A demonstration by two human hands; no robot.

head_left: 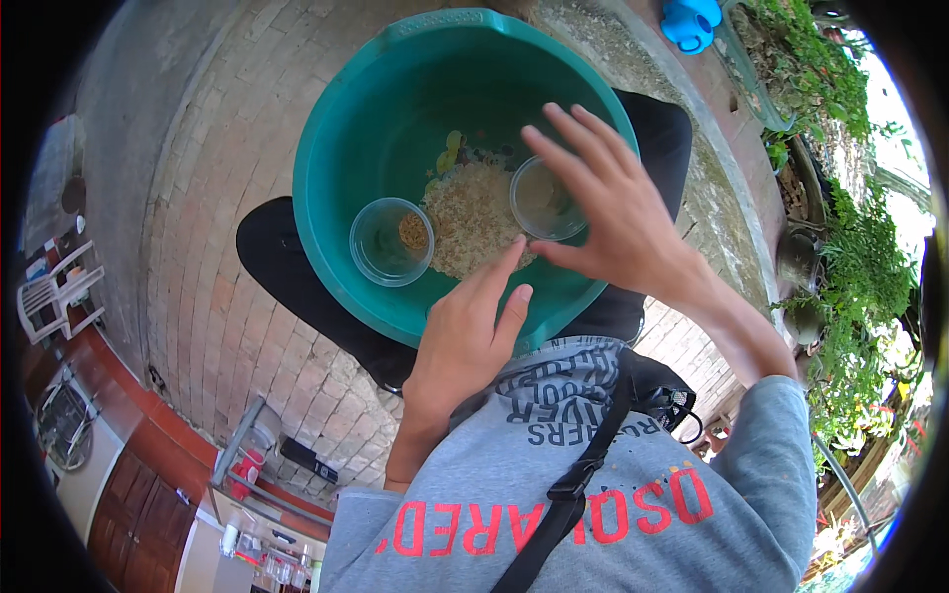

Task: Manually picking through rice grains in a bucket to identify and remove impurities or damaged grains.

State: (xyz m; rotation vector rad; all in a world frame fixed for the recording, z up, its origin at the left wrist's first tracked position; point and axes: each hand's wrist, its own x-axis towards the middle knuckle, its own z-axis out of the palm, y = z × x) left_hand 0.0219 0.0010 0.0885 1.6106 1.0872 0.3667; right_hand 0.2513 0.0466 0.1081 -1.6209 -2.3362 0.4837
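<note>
A large green basin (321, 188) rests on my lap, with a heap of pale rice-like grains (474, 217) at its bottom. Left of the heap, a clear plastic cup (376, 252) lies tilted, with some golden-brown grains showing at its side. Another clear plastic cup (537, 203) is on the heap's right. My right hand (613, 203) hovers over that cup's right edge, fingers spread; whether it touches the cup I cannot tell. Over the basin's near side is my left hand (465, 331), its fingers stretched toward the heap and nothing held. Small yellow and coloured pieces (450, 153) lie beyond the grains.
Brick paving (237, 128) surrounds me. A blue plastic watering can (690, 25) stands at the far right, near green plants (855, 267). To the left are a white chair (59, 292) and a brown wooden door (138, 519). A black strap (568, 489) crosses my grey shirt.
</note>
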